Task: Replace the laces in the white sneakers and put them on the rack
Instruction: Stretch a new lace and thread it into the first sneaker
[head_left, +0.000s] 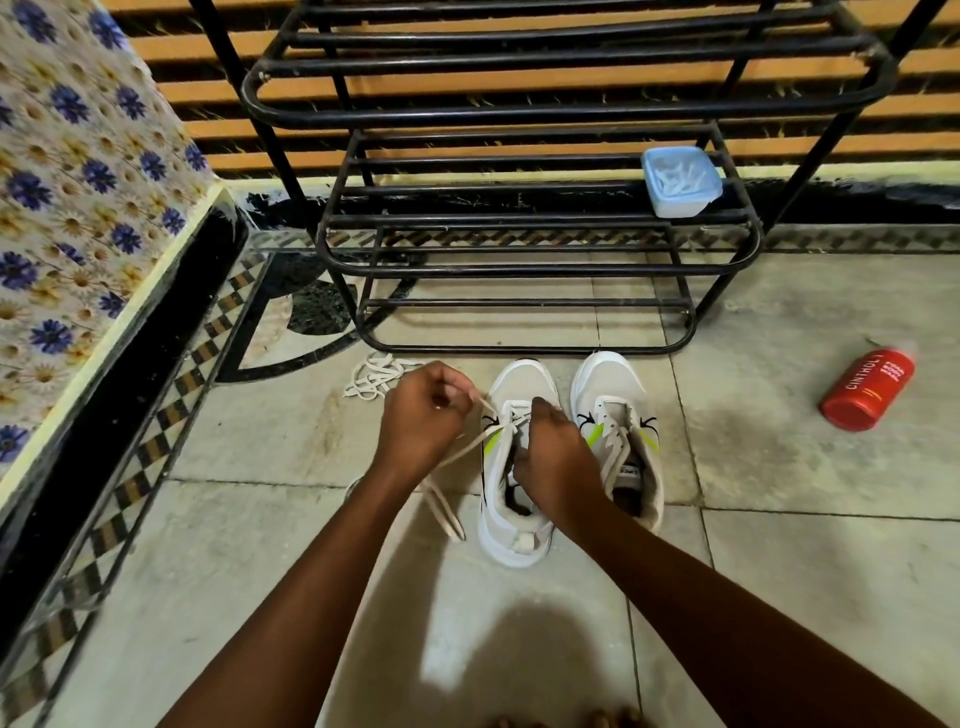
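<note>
While the two white sneakers stand side by side on the tiled floor (519, 649), toes toward the black metal rack (540, 249), the person works on the left sneaker (511, 499). The left hand (423, 410) is curled into a loose fist just beside that shoe's outer side, its fingers pinching a pale lace (467, 452) that runs taut from the hand to the eyelets near the shoe's throat. The rest of this lace trails down across the floor beside the shoe, ending near its heel. The right hand (553, 457) rests over the open mouth of the same sneaker, fingers bent down onto the tongue and eyelet area; whether they pinch the lace or only press there cannot be told, since the fingertips are hidden. The right sneaker (618, 431) stands just beside the left one, touched by neither hand, its tongue showing.

A loose heap of white laces (371, 379) lies on the floor near the rack's front left foot, beyond the left hand. A small pale blue lidded box (680, 182) sits on a lower rack shelf toward its right end. A red bottle (867, 389) lies on its side on the floor, well apart to the right of the shoes. A flower-patterned surface (67, 182) borders the floor's left edge.
</note>
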